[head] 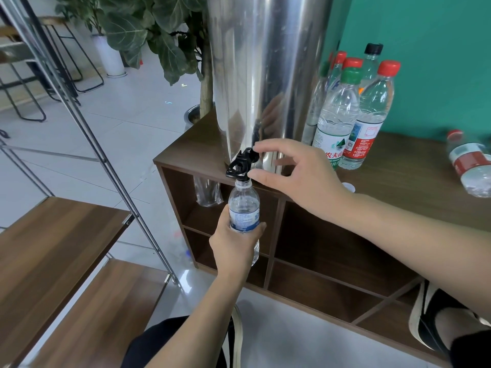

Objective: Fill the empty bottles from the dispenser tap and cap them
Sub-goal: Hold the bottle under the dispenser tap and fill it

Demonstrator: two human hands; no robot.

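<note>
A tall steel dispenser (265, 75) stands on the brown cabinet top (414, 187), its black tap (243, 163) hanging over the front edge. My left hand (233, 248) grips a small clear bottle with a blue label (244, 205), uncapped, its mouth right under the tap spout. My right hand (295, 173) reaches in from the right, with forefinger and thumb at the tap's black lever. A white cap (348, 186) lies on the cabinet behind my right wrist.
Several capped bottles with red, green and black caps (350, 112) stand right of the dispenser, and one red-labelled bottle (471, 166) lies on its side at far right. A wooden shelf rack (58, 248) with metal poles stands left. A potted plant (159, 30) is behind.
</note>
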